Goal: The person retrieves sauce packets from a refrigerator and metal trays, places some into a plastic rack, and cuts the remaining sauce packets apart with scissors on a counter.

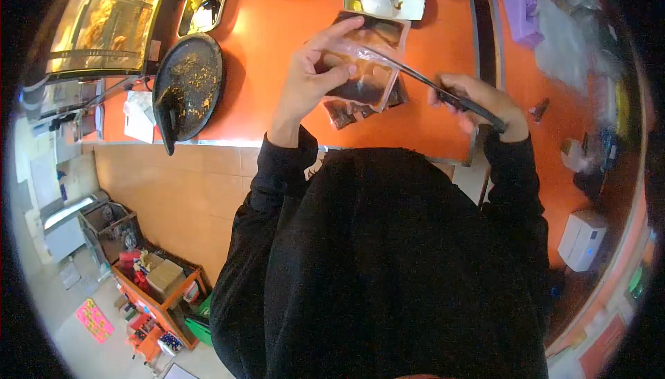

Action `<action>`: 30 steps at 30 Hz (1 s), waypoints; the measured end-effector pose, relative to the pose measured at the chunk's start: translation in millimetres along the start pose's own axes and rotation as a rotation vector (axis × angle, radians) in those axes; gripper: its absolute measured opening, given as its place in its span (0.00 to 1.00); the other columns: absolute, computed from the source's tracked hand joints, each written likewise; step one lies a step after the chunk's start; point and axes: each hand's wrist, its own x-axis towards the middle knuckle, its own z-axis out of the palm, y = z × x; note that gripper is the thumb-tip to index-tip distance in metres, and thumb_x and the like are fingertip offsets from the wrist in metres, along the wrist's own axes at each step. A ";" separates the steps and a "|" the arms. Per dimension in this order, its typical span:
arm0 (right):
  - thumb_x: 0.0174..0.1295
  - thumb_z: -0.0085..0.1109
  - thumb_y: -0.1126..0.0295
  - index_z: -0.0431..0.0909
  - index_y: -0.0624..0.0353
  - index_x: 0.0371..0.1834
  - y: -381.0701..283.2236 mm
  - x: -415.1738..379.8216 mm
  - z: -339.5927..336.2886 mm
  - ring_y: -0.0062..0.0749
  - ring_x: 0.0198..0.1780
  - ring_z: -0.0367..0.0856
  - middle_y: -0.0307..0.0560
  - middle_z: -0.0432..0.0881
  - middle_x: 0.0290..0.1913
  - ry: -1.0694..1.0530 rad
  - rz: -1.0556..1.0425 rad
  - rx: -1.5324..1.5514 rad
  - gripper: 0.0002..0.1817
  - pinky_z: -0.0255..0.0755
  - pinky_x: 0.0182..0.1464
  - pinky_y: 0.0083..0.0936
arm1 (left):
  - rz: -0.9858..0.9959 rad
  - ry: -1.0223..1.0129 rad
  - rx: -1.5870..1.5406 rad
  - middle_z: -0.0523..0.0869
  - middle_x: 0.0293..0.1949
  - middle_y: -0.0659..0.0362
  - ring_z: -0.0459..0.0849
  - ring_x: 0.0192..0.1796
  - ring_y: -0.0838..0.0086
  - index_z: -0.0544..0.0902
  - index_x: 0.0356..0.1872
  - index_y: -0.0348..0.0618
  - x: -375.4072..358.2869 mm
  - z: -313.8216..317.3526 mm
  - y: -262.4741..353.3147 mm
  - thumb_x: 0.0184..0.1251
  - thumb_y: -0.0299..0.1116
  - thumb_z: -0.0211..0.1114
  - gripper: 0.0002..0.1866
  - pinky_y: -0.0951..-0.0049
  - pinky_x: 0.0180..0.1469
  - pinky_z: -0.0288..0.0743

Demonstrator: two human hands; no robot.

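My left hand (312, 74) pinches a clear plastic packet (370, 77) of dark brown contents by its upper left side. My right hand (478, 95) is wrapped round a long slim dark tool (447, 88). Its narrow, shiny end reaches left across the packet, near my left fingertips. Which kind of tool it is, I cannot tell. Partly under the held packet, a second dark packet (343, 114) lies on the orange table (263, 39). Just beyond stands an open white food box (413, 6) with white rice (377, 3) and some yellow and dark food inside.
To the left are a black stone mortar plate (197, 67) with crumbs, its pestle (166, 119), and a metal tray (183, 22) of yellow food. A lit glass display case (104, 25) stands beyond. A purple box (521, 15) and a white device (582, 240) sit to the right.
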 end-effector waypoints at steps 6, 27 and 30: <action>0.57 0.42 0.68 0.69 0.60 0.33 -11.4 9.5 0.5 0.13 0.26 0.67 0.35 0.66 0.28 -0.056 0.187 0.182 0.08 0.65 0.24 0.07 | 0.030 -0.047 0.105 0.77 0.39 0.64 0.72 0.41 0.82 0.72 0.51 0.44 -1.0 -1.0 6.4 0.42 0.19 0.64 0.28 0.82 0.46 0.65; 0.57 0.43 0.54 0.70 0.56 0.33 18.0 37.0 -6.5 0.15 0.29 0.66 0.36 0.69 0.30 -0.185 0.064 -0.073 0.16 0.59 0.29 0.08 | -0.106 -0.038 -0.460 0.78 0.39 0.56 0.78 0.39 0.75 0.70 0.50 0.39 10.2 -10.5 -31.6 0.43 0.22 0.66 0.28 0.77 0.42 0.73; 0.50 0.53 0.44 0.70 0.54 0.35 15.0 33.0 4.2 0.08 0.22 0.61 0.29 0.69 0.27 -0.246 -0.406 -0.201 0.23 0.55 0.19 0.09 | -0.168 -0.061 -0.604 0.78 0.37 0.57 0.78 0.39 0.75 0.70 0.50 0.37 11.5 -1.5 -38.5 0.43 0.20 0.65 0.27 0.76 0.42 0.73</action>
